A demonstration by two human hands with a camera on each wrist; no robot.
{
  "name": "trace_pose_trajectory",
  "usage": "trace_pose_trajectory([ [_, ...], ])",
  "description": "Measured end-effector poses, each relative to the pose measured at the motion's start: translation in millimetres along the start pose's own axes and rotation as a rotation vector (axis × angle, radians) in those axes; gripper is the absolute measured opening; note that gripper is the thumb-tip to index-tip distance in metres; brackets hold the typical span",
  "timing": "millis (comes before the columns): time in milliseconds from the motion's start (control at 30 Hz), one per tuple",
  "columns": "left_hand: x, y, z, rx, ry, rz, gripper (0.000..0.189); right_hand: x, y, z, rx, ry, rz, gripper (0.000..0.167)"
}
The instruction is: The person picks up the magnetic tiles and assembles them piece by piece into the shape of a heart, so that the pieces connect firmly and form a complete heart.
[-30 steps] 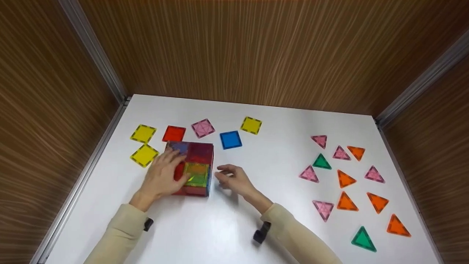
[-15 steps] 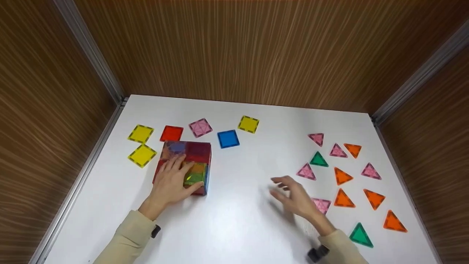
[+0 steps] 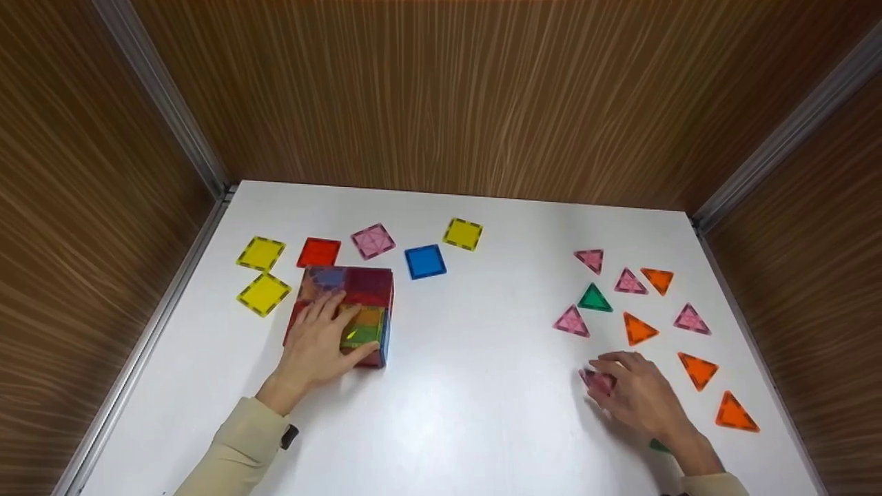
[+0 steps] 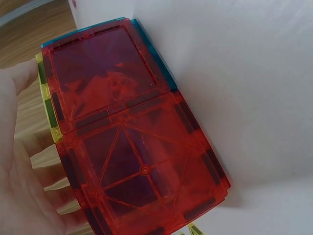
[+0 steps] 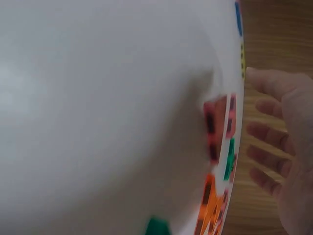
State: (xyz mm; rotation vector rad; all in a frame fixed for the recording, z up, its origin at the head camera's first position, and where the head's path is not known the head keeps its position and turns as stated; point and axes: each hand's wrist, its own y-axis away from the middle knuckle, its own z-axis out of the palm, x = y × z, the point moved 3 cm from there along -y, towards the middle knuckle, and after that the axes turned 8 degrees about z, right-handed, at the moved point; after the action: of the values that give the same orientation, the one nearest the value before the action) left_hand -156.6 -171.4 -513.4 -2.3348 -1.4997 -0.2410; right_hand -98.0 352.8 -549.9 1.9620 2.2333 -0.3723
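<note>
A block built of see-through magnetic tiles (image 3: pixel 370 284) stands on the left of the table, with red, purple and blue faces. My left hand (image 3: pixel 311 355) rests on its top with fingers spread, the thumb along the yellow-rimmed square tile (image 3: pixel 364 326). Red side tiles (image 4: pixel 146 161) fill the left wrist view. Over on the right, my right hand (image 3: pixel 637 393) is above a pink triangle tile (image 3: pixel 598 381), thumb and fingers apart over it. The right wrist view has its fingers (image 5: pixel 269 132) loosely bent. Whether they touch the tile I cannot tell.
Loose square tiles lie behind the block: a red one (image 3: pixel 319 253), a pink one (image 3: pixel 373 241), a blue one (image 3: pixel 425 262) and several yellow (image 3: pixel 462 234). Orange (image 3: pixel 698 370), pink (image 3: pixel 691 319) and green triangles (image 3: pixel 595 298) spread over the right side. Wood-grain panels (image 3: pixel 441 96) surround the table.
My right hand has moved from beside the block across to the pink triangle on the right, covering an orange triangle. The left hand has shifted slightly on the block's top.
</note>
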Motion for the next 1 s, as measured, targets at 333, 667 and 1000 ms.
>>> trace_pose_trajectory([
  [333,-0.1,0.9,-0.2,0.009,0.01,-0.003,0.075,24,13.7,0,-0.078,0.093,0.015,0.056],
  [667,-1.2,2.1,-0.5,0.01,0.006,0.003,0.075,16,5.1,8,-0.084,0.077,0.01,0.043],
  [1000,-1.4,2.0,1.5,0.023,0.006,0.002,0.075,-31,-24.2,26,-0.074,-0.006,-0.16,0.039],
])
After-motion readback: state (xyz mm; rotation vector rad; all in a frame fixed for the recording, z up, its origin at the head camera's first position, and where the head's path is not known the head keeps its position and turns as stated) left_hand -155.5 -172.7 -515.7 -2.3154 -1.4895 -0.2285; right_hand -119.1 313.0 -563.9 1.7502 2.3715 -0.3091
